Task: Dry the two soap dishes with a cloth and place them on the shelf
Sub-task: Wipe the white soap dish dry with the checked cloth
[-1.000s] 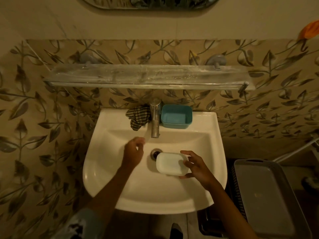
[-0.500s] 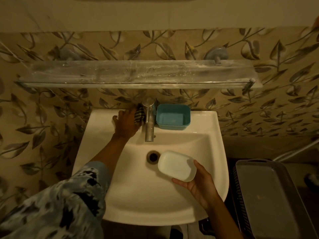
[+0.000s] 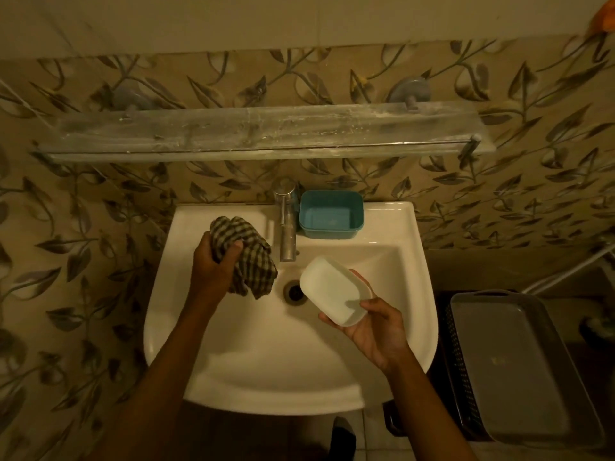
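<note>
Two dishes, one cloth, one sink (image 3: 266,361).
Left hand (image 3: 213,264) grips the bunched cloth (image 3: 253,257); right hand (image 3: 376,331) curls around the white dish (image 3: 332,291) over the basin, maybe still wet, too dim to tell. The blue dish (image 3: 331,214) sits beside the tap (image 3: 286,224), under the shelf (image 3: 259,131).

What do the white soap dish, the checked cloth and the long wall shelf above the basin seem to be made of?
White rounded soap dish: probably plastic, smooth, thin moulded rim. Dark checked cloth: woven fabric, perhaps cotton; it hangs in soft folds. Long wall shelf: glass or clear plastic, cloudy yet see-through, with whitish streaks and a metal front rail.
</note>
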